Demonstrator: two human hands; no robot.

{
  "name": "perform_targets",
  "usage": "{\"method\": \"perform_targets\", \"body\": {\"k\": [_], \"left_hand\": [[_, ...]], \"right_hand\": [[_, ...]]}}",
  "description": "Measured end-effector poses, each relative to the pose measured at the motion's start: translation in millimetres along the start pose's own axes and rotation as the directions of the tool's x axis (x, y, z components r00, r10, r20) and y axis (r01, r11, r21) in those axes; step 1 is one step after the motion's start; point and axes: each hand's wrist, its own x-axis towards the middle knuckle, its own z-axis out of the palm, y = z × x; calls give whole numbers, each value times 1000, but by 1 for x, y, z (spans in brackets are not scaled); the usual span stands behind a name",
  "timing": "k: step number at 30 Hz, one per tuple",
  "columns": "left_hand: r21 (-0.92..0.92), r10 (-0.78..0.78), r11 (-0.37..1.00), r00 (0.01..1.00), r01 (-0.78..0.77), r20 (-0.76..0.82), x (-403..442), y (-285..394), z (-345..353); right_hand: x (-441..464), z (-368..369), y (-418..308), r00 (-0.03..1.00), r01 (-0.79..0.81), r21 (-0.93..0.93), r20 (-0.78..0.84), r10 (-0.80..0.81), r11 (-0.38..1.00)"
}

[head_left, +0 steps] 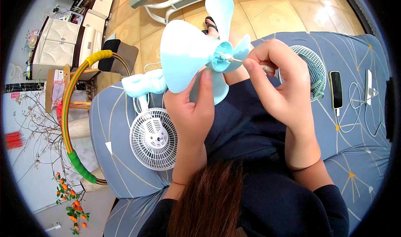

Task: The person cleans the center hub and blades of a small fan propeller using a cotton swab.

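Observation:
A light blue fan blade point(181, 49) is raised over my lap, its hub facing my right hand. My left hand point(190, 107) grips it from below, the thumb pressed near the hub. Between the pinched thumb and fingers of my right hand point(284, 80) is a thin cotton swab point(236, 60), its whitish tip inside the hub's centre. To the left on the sofa lies the fan body, with a light blue housing point(144, 84) and a round white rear grille point(135, 141). A round front grille point(307, 53) rests behind my right hand, partly hidden by it.
On the blue patterned sofa point(125, 176) at right lie a phone point(336, 91) on a charging cable and a white power strip point(368, 84). A striped hoop point(67, 124) stands at left. A table with a white curved frame point(188, 5) is ahead on the tiled floor.

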Motion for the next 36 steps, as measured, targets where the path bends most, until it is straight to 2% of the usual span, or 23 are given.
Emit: {"method": "perform_targets", "body": {"k": [4,22,36], "left_hand": [[42,42,998,999,-42,-11,2,-3,-1],[-29,15,999,1000,-16,-14,3,0,-1],[-16,-3,1000,1000,3,-11,0,-2,1]], "right_hand": [[0,-2,-1,1000,-9,-6,4,9,1000],[1,-1,0,1000,-2,-15,-18,2,1000],[0,1,1,1000,-1,-45,-7,1,999]]}}
